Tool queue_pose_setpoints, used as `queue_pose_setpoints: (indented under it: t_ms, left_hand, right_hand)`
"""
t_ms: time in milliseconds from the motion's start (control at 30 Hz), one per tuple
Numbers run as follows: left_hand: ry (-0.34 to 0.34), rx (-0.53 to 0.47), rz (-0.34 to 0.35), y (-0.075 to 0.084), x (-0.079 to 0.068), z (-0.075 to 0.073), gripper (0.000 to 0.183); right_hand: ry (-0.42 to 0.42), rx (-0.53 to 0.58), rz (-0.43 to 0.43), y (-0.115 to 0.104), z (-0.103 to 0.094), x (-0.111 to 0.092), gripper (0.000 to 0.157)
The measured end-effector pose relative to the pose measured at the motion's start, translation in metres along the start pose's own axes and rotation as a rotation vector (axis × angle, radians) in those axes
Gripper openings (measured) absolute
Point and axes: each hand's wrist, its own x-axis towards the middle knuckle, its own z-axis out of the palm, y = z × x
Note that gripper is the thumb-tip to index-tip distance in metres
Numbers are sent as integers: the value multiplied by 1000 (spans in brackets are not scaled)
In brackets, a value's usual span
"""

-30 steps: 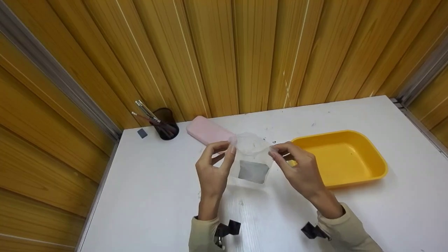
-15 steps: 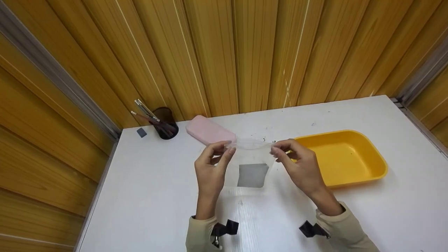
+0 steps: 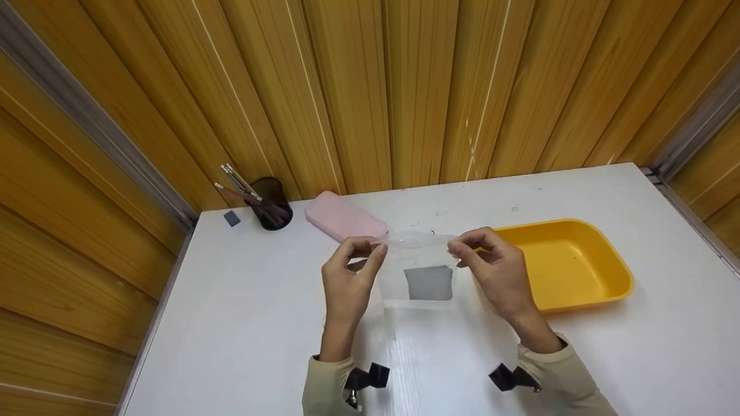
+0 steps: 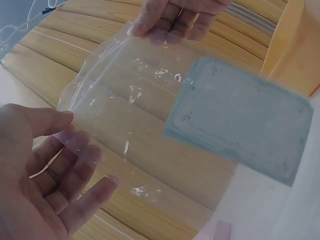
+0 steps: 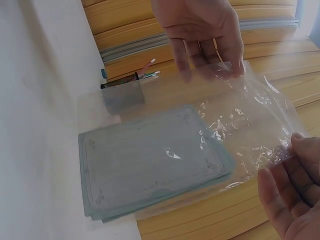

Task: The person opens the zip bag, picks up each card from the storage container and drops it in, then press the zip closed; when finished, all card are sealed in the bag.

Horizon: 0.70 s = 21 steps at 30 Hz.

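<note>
A clear plastic zip bag (image 3: pixel 399 283) hangs between both hands over the white table, with a stack of grey-blue rectangular cards (image 3: pixel 430 283) lying low inside it. My left hand (image 3: pixel 349 283) pinches the bag's upper left corner between thumb and fingers. At the upper right corner, my right hand (image 3: pixel 498 274) pinches it the same way. The top edge is drawn nearly straight, with a slight gap along its middle. In the right wrist view the cards (image 5: pixel 155 160) show through the film, several thin sheets with edges slightly fanned.
A yellow tray (image 3: pixel 566 228) stands right of my right hand. Behind the bag lies a pink case (image 3: pixel 344 215). A dark pen cup (image 3: pixel 272 205) with pencils and a small grey-blue block (image 3: pixel 232 218) are at the back left. Wood-look panels (image 3: pixel 416 92) wall the back.
The bag's mouth has gone from a round opening to a narrow, nearly straight edge. The cards inside have shifted slightly to the right. Both hands keep their pinch on the corners.
</note>
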Motion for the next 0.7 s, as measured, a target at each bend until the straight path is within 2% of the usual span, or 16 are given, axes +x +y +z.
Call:
queue_pose_setpoints:
  t_ms: [100, 233, 300, 400, 533, 600, 700]
  left_hand:
    - [14, 117, 89, 8, 3, 0, 36]
    - [-14, 273, 311, 24, 13, 3, 51]
    - [-78, 339, 420, 33, 19, 6, 51]
    - [-209, 417, 533, 43, 25, 12, 47]
    - [-357, 521, 593, 50, 30, 19, 36]
    - [-404, 548, 585, 51, 30, 21, 26]
    - [-446, 546, 538, 52, 30, 23, 13]
  right_hand:
    - [6, -3, -3, 1, -1, 1, 7]
    - [2, -44, -9, 0, 0, 0, 7]
    - [-4, -64, -13, -1, 0, 0, 7]
    - [-21, -78, -25, -1, 1, -1, 8]
    - [-65, -66, -60, -2, 2, -3, 10]
    - [-89, -48, -86, -2, 3, -3, 11]
    - [-98, -1, -112, -2, 5, -4, 12]
